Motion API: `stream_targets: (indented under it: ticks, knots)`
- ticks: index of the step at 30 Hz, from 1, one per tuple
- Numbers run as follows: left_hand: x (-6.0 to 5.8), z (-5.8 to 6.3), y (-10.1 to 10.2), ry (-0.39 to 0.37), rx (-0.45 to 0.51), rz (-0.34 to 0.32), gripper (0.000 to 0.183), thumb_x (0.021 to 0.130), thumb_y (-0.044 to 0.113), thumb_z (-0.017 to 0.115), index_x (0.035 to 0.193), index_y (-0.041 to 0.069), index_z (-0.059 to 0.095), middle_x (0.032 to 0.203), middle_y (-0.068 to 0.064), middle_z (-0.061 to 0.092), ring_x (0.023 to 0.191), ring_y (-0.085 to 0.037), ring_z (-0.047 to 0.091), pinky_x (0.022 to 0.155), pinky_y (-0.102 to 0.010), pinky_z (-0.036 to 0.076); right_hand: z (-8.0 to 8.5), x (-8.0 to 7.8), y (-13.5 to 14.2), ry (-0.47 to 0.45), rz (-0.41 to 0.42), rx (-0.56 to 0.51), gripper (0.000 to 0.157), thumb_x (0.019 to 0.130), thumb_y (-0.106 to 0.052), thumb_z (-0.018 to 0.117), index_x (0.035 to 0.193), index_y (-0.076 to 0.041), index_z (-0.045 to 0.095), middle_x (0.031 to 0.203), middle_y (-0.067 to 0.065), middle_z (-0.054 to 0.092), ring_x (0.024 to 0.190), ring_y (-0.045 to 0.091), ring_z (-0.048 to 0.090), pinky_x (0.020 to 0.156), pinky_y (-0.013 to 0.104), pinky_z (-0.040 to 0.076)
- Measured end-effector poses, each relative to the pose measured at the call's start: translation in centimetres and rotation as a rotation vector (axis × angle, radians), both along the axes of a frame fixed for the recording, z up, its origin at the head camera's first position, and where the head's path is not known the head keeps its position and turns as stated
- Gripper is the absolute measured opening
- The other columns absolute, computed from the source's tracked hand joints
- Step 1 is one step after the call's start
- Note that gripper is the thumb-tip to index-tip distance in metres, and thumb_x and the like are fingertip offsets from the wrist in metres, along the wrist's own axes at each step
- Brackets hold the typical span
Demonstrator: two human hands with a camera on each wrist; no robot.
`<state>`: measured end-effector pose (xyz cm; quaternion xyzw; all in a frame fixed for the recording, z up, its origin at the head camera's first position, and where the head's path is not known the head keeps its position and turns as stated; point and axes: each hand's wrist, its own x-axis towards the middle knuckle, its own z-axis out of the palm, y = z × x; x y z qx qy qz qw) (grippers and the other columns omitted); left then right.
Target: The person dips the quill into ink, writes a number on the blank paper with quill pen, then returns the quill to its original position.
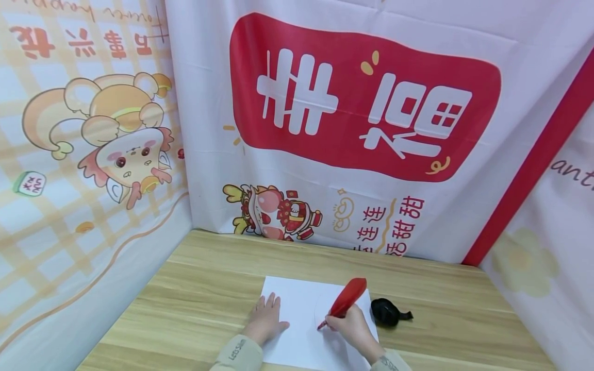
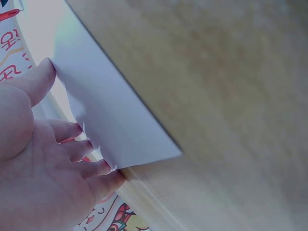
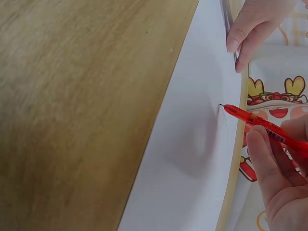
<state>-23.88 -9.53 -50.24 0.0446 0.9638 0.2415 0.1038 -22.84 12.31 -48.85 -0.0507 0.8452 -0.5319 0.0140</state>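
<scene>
A white sheet of paper (image 1: 294, 340) lies on the wooden table. My left hand (image 1: 266, 320) rests on the sheet's left edge with its fingers spread, the thumb towards the middle. In the left wrist view, the fingertips of the left hand (image 2: 57, 144) touch the paper (image 2: 115, 106). My right hand (image 1: 351, 325) pinches a red pen (image 1: 349, 297) with a broad, feather-like top. A thin curved line runs on the sheet near the pen's tip. The right wrist view shows the pen (image 3: 257, 120) tilted, its dark point at the paper, a barcode label on its barrel.
Right beside the sheet sits a rounded black object (image 1: 386, 312) with a short tail; its kind is unclear. The wooden table (image 1: 185, 309) meets printed cloth hangings (image 1: 204, 154) at its back and on both sides.
</scene>
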Motion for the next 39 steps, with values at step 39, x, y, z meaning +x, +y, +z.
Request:
stream_targets:
  ticks: [39]
  knots:
    - [-0.1,-0.2,0.0,-0.01,0.007,-0.006,0.069,0.086,0.031,0.063,0.136,-0.007,0.037,0.144,-0.026,0.024,0.132,-0.046,0.013,0.107,-0.056,0.009,-0.1,2.1,2.4,-0.009,0.046,-0.021,0.012,0.075,0.003,0.065,0.084,0.007,0.058,0.069,0.007,0.063,0.062,0.015,0.06,0.056,0.029,0.054]
